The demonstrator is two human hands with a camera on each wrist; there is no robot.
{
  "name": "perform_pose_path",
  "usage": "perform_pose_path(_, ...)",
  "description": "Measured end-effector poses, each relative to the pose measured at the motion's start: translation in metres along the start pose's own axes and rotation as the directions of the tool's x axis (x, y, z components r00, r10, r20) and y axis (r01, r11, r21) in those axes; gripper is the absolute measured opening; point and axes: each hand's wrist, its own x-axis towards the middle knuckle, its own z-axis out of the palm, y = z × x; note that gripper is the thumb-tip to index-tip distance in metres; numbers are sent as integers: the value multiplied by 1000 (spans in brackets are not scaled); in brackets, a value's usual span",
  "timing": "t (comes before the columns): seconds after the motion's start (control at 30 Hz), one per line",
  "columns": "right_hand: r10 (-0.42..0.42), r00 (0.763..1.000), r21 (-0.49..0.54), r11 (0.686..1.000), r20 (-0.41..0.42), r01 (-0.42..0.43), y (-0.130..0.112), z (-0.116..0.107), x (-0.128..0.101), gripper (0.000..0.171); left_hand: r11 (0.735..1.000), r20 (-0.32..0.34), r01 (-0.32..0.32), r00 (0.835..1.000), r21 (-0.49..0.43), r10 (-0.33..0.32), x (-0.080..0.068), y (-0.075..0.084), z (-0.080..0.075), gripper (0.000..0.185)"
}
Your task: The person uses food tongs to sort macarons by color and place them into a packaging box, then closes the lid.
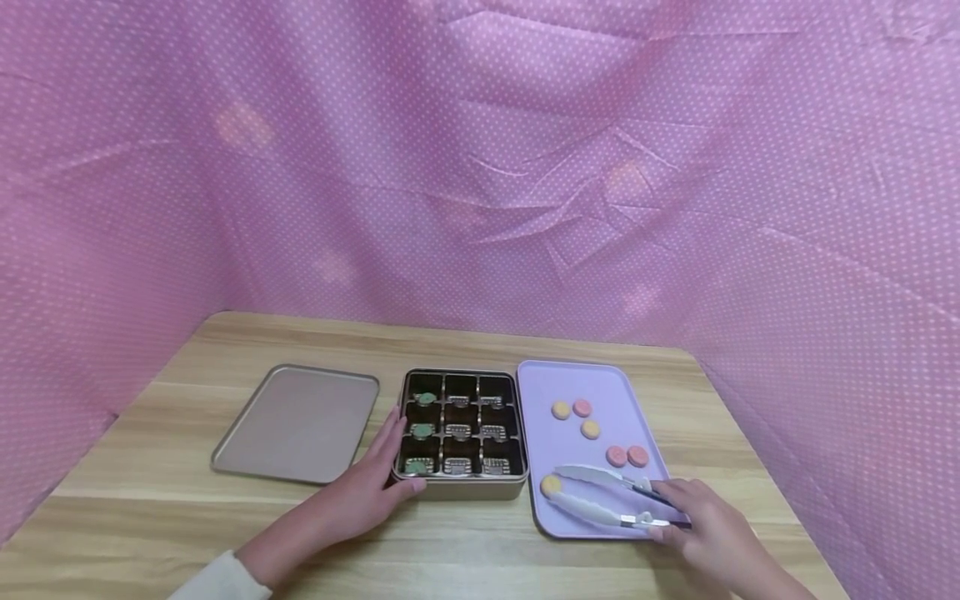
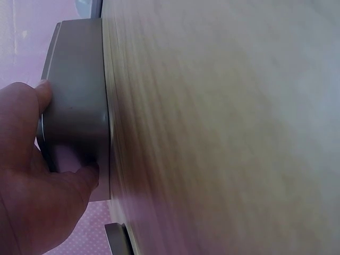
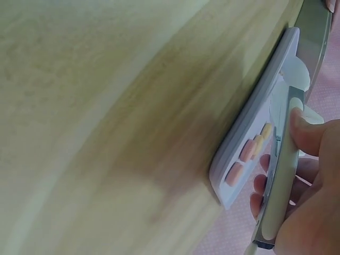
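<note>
Right hand (image 1: pixel 708 525) fingers grasp tongs (image 1: pixel 600 493); left hand (image 1: pixel 371 492) fingers rest straight against compartment tin (image 1: pixel 461 486).
Tongs lie on the lilac tray (image 1: pixel 622 392), tips flanking a yellow disc (image 1: pixel 551 484). Tin sits between tray and flat lid (image 1: pixel 300 423).

Hands: two, the left hand (image 1: pixel 360 492) and the right hand (image 1: pixel 705 525)
Tongs (image 1: pixel 600 493): one pair
Lavender tray (image 1: pixel 600 392): one
Tin box (image 1: pixel 461 487): one, with nine compartments
Flat lid (image 1: pixel 297 423): one
Green pieces in the box: three (image 1: pixel 425 399)
Yellow pieces on the tray: three (image 1: pixel 560 409)
Pink pieces on the tray: three (image 1: pixel 582 407)
</note>
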Motion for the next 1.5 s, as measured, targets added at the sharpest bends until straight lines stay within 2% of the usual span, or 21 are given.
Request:
perform_pose_path(0.33, -18, 1000, 1, 1000, -14, 18, 1, 5, -1, 56, 1000, 0, -4, 1000, 7, 4, 1, -2, 0, 103)
perform_pose_path(0.8, 39, 999, 9, 999, 31, -39, -5, 5, -2, 53, 1000, 2, -5, 1000, -4, 5, 1, -1, -3, 103)
perform_pose_path(0.93, 38, 999, 18, 999, 13, -38, -5, 6, -1, 53, 1000, 1, -8, 1000, -6, 8, 2, -1, -3, 103)
perform_pose_path(1.2, -10, 996, 45, 999, -87, 14, -1, 3, 7, 56, 1000, -3, -11, 1000, -2, 11, 1, -1, -2, 102)
perform_pose_path(1.5, -10, 995, 107, 994, -101, 21, -7, -6, 27, 55, 1000, -7, -5, 1000, -2, 5, 2, -1, -2, 102)
